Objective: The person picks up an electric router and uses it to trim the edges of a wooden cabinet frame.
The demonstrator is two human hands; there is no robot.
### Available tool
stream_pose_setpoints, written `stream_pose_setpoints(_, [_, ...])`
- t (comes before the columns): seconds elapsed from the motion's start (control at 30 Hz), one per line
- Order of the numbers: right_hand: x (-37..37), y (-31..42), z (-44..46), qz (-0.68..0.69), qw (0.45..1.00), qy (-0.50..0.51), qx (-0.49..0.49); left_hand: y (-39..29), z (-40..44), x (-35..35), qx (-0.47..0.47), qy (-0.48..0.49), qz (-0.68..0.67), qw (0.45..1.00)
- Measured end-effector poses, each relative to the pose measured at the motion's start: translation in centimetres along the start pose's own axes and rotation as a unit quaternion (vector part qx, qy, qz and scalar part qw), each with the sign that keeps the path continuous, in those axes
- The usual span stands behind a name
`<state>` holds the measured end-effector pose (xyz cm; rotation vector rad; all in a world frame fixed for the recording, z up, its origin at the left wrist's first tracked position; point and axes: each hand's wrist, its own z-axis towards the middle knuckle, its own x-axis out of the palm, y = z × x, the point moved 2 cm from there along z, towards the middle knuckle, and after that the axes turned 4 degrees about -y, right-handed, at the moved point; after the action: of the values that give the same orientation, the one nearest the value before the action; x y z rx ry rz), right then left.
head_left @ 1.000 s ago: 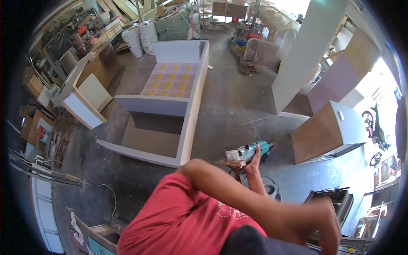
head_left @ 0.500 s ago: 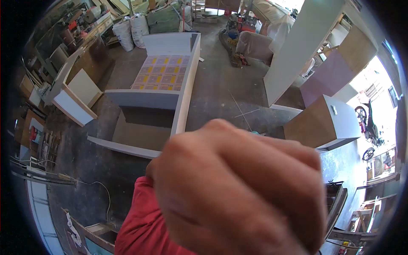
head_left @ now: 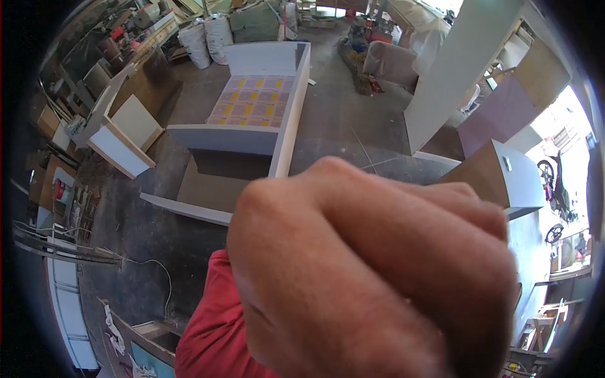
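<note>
My left hand point(head_left: 365, 271) fills the lower middle of the view, very close to the camera. Its fingers are bent and pressed together, and whatever they may hold is hidden. Behind it on the left shows part of a red shirt point(head_left: 217, 327). My right hand is out of sight, and so is the green power tool. Beyond my left hand lies a long white cabinet frame point(head_left: 290, 126) on the floor, with a pink and yellow patterned panel point(head_left: 252, 101) inside its far section.
An open white and brown cabinet point(head_left: 120, 148) lies at the left. Tall panels point(head_left: 447, 69) and a box-shaped cabinet point(head_left: 510, 176) stand at the right. White sacks point(head_left: 217, 38) are at the back. A thin cable point(head_left: 165, 271) trails over the floor at lower left.
My left hand has risen from the lower right to just before the camera. It now covers where my right hand was holding the green power tool. The view has shifted slightly.
</note>
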<state>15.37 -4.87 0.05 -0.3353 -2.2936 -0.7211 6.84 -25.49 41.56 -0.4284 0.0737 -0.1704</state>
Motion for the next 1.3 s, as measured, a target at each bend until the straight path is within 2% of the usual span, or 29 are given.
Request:
stream_pose_setpoints(0.07, [-1.9, -0.4, 2.8, 0.017, 0.999, 0.030, -0.034, -0.6, 0.0, -0.4, 0.015, -0.011, 0.022, 1.000])
stream_pose_setpoints(0.13, [-1.3, 0.0, 1.8, 0.021, 1.000, -0.004, -0.010, -1.2, 0.0, -0.9, 0.026, -0.022, 0.046, 0.998])
stream_pose_setpoints(0.27, [0.0, 1.1, 0.7, -0.010, 0.999, -0.010, -0.045, -1.4, -0.8, -2.0, 0.046, -0.107, 0.123, 0.985])
stream_pose_setpoints(0.33, [0.9, 2.0, -0.1, -0.005, 0.999, 0.033, -0.023, 0.1, -2.2, -2.8, 0.007, -0.193, 0.170, 0.966])
stream_pose_setpoints(0.43, [3.3, 3.1, -2.1, 0.005, 0.999, 0.030, -0.045, 3.0, -5.0, -3.5, -0.124, -0.301, 0.181, 0.928])
stream_pose_setpoints(0.47, [4.2, 3.6, -3.0, -0.013, 0.997, 0.042, -0.064, 4.1, -6.1, -3.8, -0.124, -0.301, 0.185, 0.927])
stream_pose_setpoints(0.53, [5.1, 4.4, -3.9, -0.015, 0.994, 0.078, -0.075, 6.6, -8.4, -4.1, -0.267, -0.342, 0.144, 0.889])
stream_pose_setpoints(0.57, [5.6, 4.7, -4.3, -0.048, 0.988, 0.105, -0.104, 7.4, -8.9, -3.9, -0.268, -0.343, 0.148, 0.888])
stream_pose_setpoints(0.63, [6.5, 5.4, -5.7, -0.126, 0.968, 0.173, -0.129, 9.1, -9.9, -3.3, -0.360, -0.366, 0.144, 0.846])
stream_pose_setpoints(0.67, [6.4, 5.3, -5.5, -0.122, 0.970, 0.168, -0.124, 9.7, -10.1, -3.1, -0.368, -0.367, 0.144, 0.842])
stream_pose_setpoints(0.73, [6.3, 5.4, -5.6, -0.271, 0.914, 0.220, -0.208, 11.3, -10.7, -2.8, -0.399, -0.367, 0.216, 0.812])
stream_pose_setpoints(0.8, [6.1, 5.3, -5.8, -0.372, 0.868, 0.250, -0.211, 13.3, -11.8, -3.0, -0.439, -0.363, 0.242, 0.785])
stream_pose_setpoints(0.87, [6.5, 5.0, -6.9, -0.346, 0.881, 0.251, -0.204, 15.0, -12.4, -3.3, -0.413, -0.422, 0.252, 0.767])
stream_pose_setpoints(0.93, [6.2, 4.4, -6.8, -0.354, 0.860, 0.324, -0.173, 17.2, -13.1, -3.3, -0.416, -0.430, 0.261, 0.758])
stream_pose_setpoints(1.0, [5.3, 3.9, -6.7, -0.356, 0.860, 0.339, -0.139, 18.9, -13.8, -3.3, -0.415, -0.441, 0.275, 0.747])
stream_pose_setpoints(1.07, [4.5, 3.2, -6.9, -0.319, 0.865, 0.378, -0.080, 20.0, -14.8, -3.2, -0.488, -0.397, 0.168, 0.759])
stream_pose_setpoints(1.1, [4.0, 2.8, -7.0, -0.318, 0.865, 0.381, -0.065, 19.8, -15.2, -3.2, -0.539, -0.353, 0.166, 0.746])
stream_pose_setpoints(1.13, [3.5, 2.5, -7.1, -0.302, 0.866, 0.396, -0.036, 19.5, -15.8, -3.5, -0.542, -0.363, 0.170, 0.739])
stream_pose_setpoints(1.17, [3.1, 2.2, -7.3, -0.286, 0.866, 0.410, -0.009, 19.3, -16.4, -3.4, -0.558, -0.334, 0.161, 0.743])
stream_pose_setpoints(1.23, [1.7, 1.5, -7.7, -0.294, 0.862, 0.412, 0.001, 18.4, -16.8, -2.7, -0.550, -0.295, 0.147, 0.768])
stream_pose_setpoints(1.3, [0.9, 1.2, -8.2, -0.321, 0.855, 0.408, 0.003, 17.5, -17.0, -2.4, -0.552, -0.292, 0.134, 0.769])
